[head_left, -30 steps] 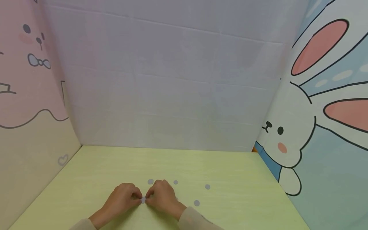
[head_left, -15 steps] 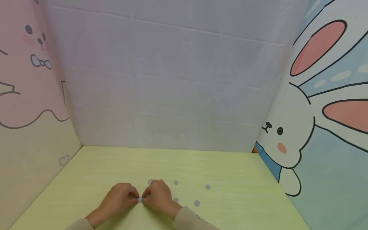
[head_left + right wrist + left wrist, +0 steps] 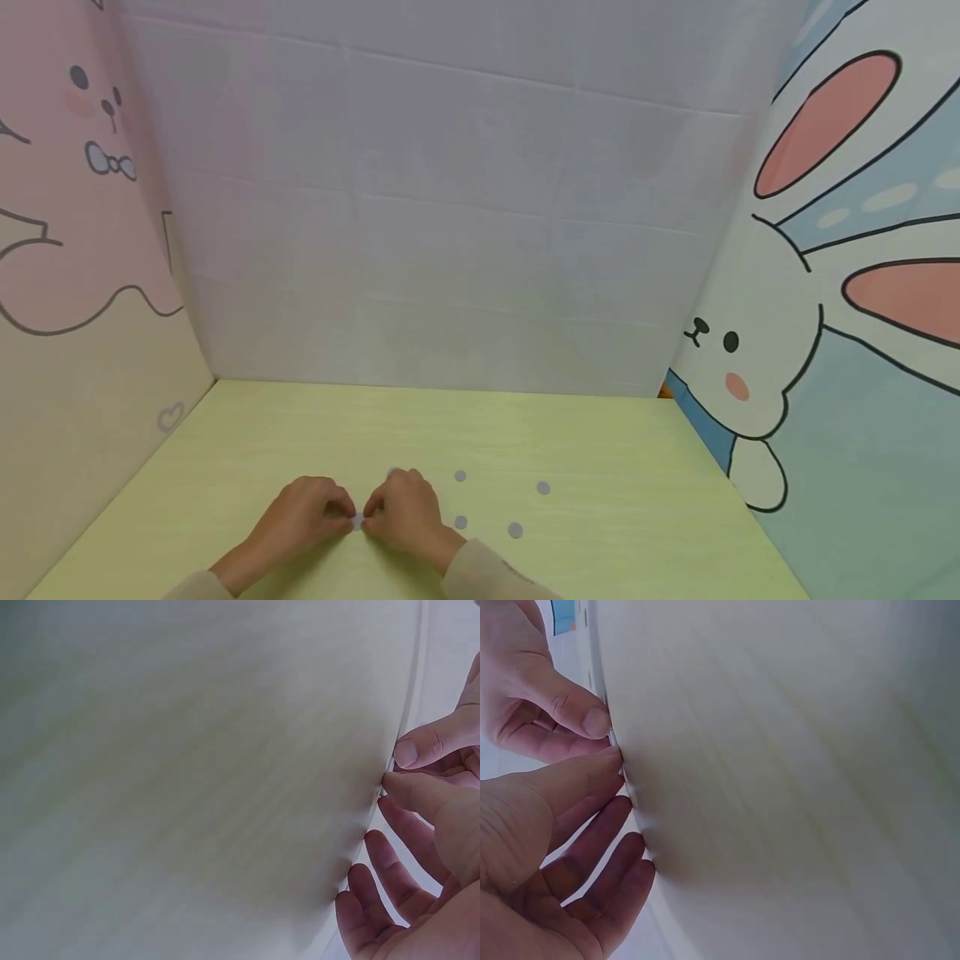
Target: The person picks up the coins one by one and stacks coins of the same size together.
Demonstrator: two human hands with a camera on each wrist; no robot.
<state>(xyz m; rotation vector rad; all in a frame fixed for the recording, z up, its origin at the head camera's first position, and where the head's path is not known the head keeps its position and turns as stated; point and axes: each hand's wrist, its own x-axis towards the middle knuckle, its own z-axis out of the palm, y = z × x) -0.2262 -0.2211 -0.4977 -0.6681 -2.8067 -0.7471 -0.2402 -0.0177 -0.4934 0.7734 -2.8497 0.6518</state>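
We are pinching a small grey disc (image 3: 357, 522) at the worktop (image 3: 600, 467) between our left hand (image 3: 303, 512) and right hand (image 3: 407, 512), thumbs nearly meeting fingertips; other grey discs (image 3: 515, 530) are lying to its right.

The person's left hand (image 3: 303, 512) and right hand (image 3: 407, 511) face each other, near and left of centre, fingers (image 3: 630, 896) bent inward.
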